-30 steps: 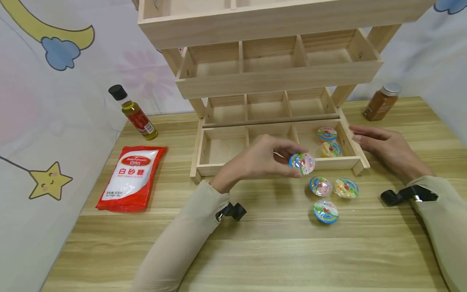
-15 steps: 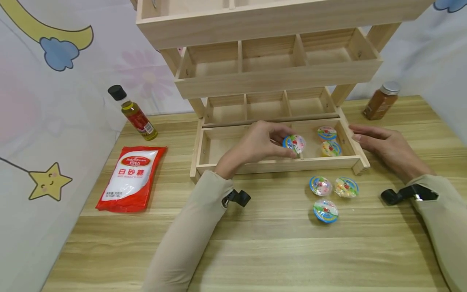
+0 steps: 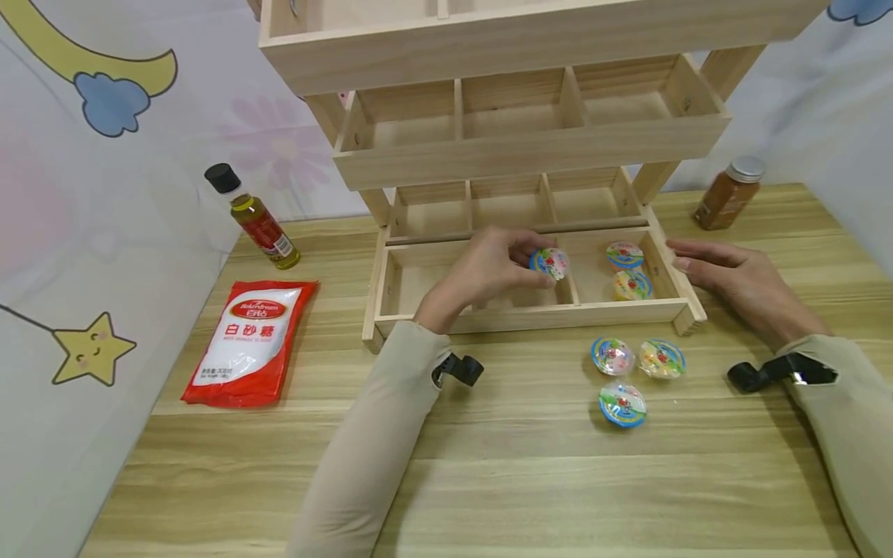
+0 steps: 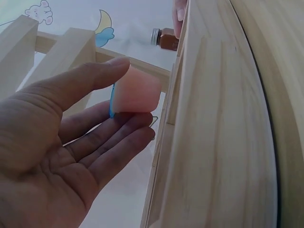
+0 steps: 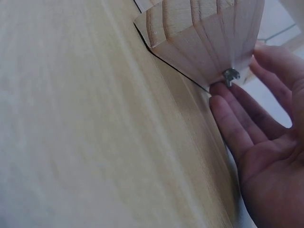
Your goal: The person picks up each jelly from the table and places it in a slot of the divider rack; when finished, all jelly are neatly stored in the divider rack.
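Note:
My left hand (image 3: 480,273) pinches a jelly cup (image 3: 551,263) between thumb and fingers, over the middle compartment of the rack's bottom tray (image 3: 530,318). The left wrist view shows the cup's pink body (image 4: 140,90) tipped on its side, blue rim towards the palm. Two more jelly cups, one pink (image 3: 624,254) and one yellow (image 3: 632,284), sit in the right compartment. Several others lie on the table in front, among them a yellow one (image 3: 663,359) and a blue-rimmed one (image 3: 623,404). My right hand (image 3: 749,287) touches the rack's right end (image 5: 204,42) with relaxed fingers.
Higher tiers of the wooden rack (image 3: 530,151) overhang the bottom tray. At left stand an oil bottle (image 3: 263,229) and, nearer, a red and white sugar bag (image 3: 251,341) lying flat. A jar with a silver lid (image 3: 729,198) stands behind my right hand.
My left hand has carried the jelly cup from in front of the tray, back and left, to over the middle compartment. The right hand stays at the rack's end.

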`<state>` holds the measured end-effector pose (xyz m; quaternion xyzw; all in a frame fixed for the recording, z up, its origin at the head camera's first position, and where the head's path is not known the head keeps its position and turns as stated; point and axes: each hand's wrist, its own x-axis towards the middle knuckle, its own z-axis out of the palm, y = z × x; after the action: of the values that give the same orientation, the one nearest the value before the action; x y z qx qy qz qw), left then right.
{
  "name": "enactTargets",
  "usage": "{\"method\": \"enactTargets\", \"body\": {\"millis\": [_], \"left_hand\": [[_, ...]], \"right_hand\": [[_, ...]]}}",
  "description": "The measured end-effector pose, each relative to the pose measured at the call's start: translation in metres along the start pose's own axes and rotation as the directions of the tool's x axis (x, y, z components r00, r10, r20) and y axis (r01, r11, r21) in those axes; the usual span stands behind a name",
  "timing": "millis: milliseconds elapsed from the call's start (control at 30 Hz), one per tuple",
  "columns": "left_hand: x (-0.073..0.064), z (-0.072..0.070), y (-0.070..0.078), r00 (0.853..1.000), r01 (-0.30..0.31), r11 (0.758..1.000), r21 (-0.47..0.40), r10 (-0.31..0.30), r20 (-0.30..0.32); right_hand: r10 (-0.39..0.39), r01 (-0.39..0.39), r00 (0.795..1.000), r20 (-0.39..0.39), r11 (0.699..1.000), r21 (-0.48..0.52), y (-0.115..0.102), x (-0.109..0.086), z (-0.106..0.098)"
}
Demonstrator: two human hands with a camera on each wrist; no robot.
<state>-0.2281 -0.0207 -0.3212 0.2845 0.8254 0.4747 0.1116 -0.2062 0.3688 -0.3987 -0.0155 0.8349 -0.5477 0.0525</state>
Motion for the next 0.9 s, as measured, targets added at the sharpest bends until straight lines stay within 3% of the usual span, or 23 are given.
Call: {"method": "enactTargets", "body": {"millis": [233, 567, 900], "left_hand": [[0.005, 0.004, -0.007, 0.998, 0.050, 0.997, 0.064, -0.047, -0.050], [0.013, 0.013, -0.018, 0.986, 0.119, 0.990, 0.080, -0.109, -0.124], [0.014, 0.016, -0.022, 0.983, 0.154, 0.977, 0.150, -0.136, -0.127]], "right_hand": [[-0.006, 0.006, 1.000, -0.011, 1.000, -0.015, 0.000, -0.002, 0.000], [-0.001, 0.000, 1.000, -0.011, 0.999, -0.037, -0.001, -0.002, -0.001], [-0.001, 0.001, 1.000, 0.001, 1.000, -0.011, -0.001, -0.002, 0.000]]}}
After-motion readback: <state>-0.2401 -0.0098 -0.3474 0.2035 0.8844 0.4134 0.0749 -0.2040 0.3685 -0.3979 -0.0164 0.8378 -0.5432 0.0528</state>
